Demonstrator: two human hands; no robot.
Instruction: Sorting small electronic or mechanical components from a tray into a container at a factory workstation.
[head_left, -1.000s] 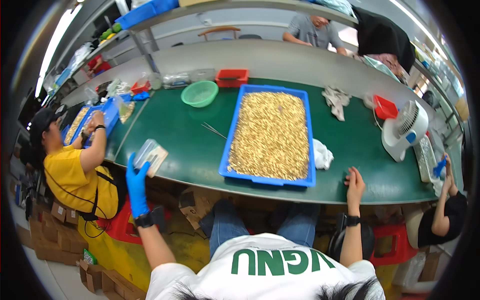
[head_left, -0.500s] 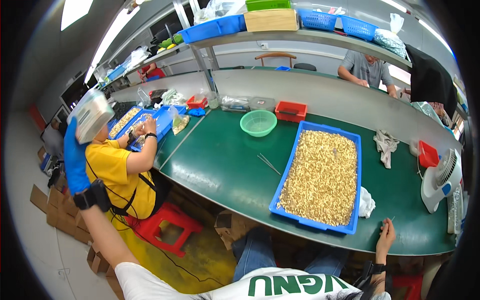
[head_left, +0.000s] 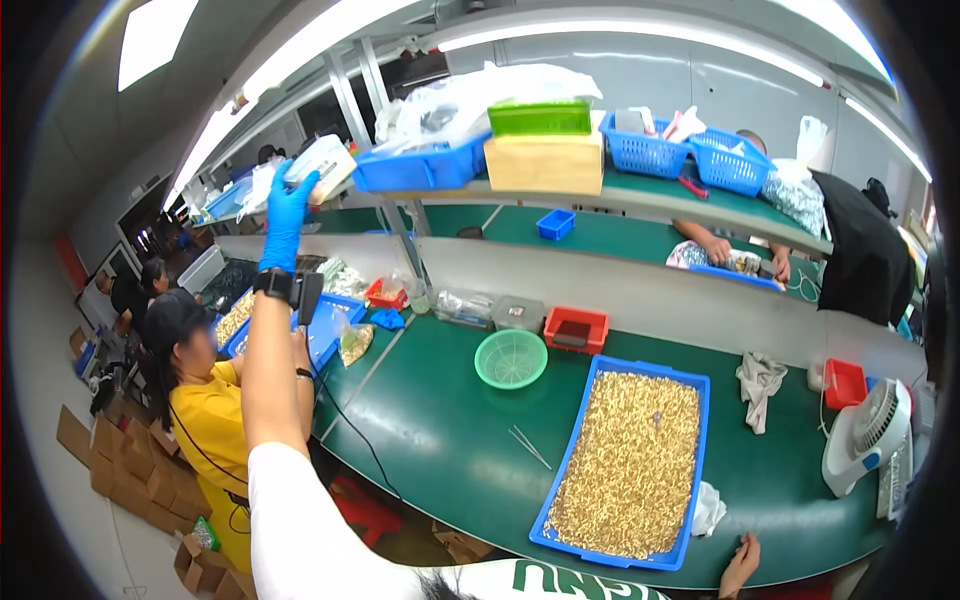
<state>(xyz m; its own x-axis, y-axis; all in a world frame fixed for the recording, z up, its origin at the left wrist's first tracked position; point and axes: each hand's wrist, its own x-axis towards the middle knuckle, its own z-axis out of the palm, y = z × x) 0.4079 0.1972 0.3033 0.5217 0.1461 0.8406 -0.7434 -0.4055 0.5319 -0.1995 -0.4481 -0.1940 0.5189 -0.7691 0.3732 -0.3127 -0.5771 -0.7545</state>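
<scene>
Blue-gloved left fingers point(head_left: 304, 187), pale box point(head_left: 328, 165) tilted, held at their right

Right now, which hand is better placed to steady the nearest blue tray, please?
Probably the right hand: it is near the blue tray, while the left hand is raised, holding a clear box.

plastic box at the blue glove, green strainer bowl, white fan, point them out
Plastic box point(head_left: 328, 166): head view, middle of its visible side.
Green strainer bowl point(head_left: 511, 360): head view, inside bottom.
White fan point(head_left: 858, 440): head view, housing.
</scene>
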